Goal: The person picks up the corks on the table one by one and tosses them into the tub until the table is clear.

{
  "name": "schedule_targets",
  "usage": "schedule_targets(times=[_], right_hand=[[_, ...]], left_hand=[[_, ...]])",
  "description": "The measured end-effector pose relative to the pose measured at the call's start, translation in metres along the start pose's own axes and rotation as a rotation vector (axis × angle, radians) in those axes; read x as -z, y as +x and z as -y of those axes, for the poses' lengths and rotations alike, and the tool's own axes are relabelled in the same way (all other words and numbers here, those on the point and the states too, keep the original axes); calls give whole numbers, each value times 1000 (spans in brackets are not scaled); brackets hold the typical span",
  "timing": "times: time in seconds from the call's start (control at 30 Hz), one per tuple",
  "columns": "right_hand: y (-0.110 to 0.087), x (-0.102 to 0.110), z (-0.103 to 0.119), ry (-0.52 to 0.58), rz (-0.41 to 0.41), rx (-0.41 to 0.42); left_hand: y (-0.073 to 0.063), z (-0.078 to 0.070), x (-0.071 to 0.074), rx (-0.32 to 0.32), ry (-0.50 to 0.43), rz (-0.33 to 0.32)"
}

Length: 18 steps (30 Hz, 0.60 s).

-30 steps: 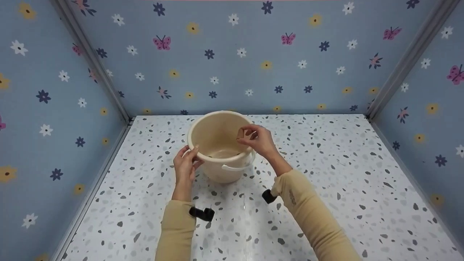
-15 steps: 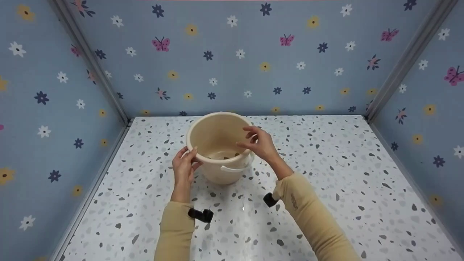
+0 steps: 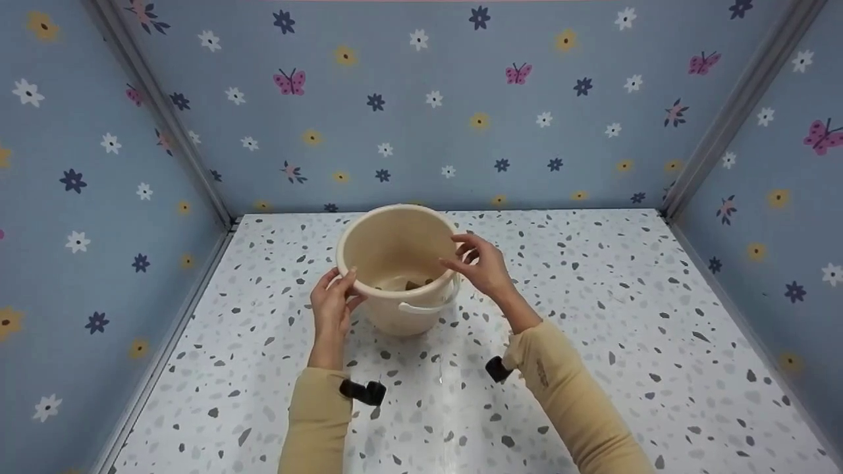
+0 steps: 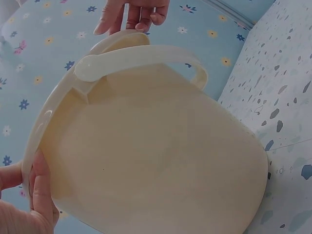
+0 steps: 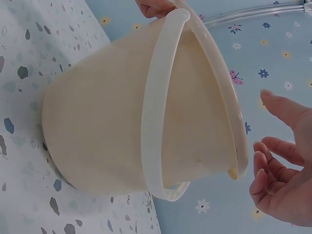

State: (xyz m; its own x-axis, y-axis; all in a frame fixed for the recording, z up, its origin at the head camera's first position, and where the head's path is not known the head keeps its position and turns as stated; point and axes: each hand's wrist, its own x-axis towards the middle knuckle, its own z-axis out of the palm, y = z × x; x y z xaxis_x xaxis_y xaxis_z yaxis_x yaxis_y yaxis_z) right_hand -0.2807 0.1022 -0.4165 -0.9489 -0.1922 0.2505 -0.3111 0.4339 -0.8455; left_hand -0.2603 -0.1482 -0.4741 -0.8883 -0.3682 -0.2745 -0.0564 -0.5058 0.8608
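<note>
A cream plastic bucket (image 3: 395,319) stands on the speckled surface, its mouth tipped toward the head camera. My left hand (image 3: 331,304) grips the bucket's left rim, thumb over the edge and fingers against the outer wall. Over the right rim hovers my right hand (image 3: 486,266), fingers loosely bent and apart. Nothing shows between those fingers in the right wrist view, where the hand (image 5: 285,168) is just off the rim. Several small brown pieces (image 3: 412,286) lie at the bottom of the bucket, partly hidden by the near rim. A white handle (image 5: 155,107) hangs down the bucket's near side.
The speckled white tabletop (image 3: 593,316) extends around the bucket. Blue walls (image 3: 408,118) with flowers and butterflies enclose it at the back and both sides, with grey metal posts in the corners. Black straps with small cameras (image 3: 375,393) sit on both sleeves.
One second ago my right hand pinched a small brown piece above the bucket. That hand has let it go and drawn back slightly right; a brown piece now shows inside. The left hand stays put.
</note>
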Motion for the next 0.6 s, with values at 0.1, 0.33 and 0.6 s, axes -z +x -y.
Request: schedule_targets(times=[0.1, 0.33, 0.6], right_hand=[[-2, 3, -3, -5, -19, 11], [-8, 15, -17, -14, -65, 43], [-14, 33, -36, -32, -126, 47]], left_hand=[[8, 6, 4, 12, -8, 8], [5, 3, 3, -4, -4, 14], [-25, -21, -4, 2, -46, 50]])
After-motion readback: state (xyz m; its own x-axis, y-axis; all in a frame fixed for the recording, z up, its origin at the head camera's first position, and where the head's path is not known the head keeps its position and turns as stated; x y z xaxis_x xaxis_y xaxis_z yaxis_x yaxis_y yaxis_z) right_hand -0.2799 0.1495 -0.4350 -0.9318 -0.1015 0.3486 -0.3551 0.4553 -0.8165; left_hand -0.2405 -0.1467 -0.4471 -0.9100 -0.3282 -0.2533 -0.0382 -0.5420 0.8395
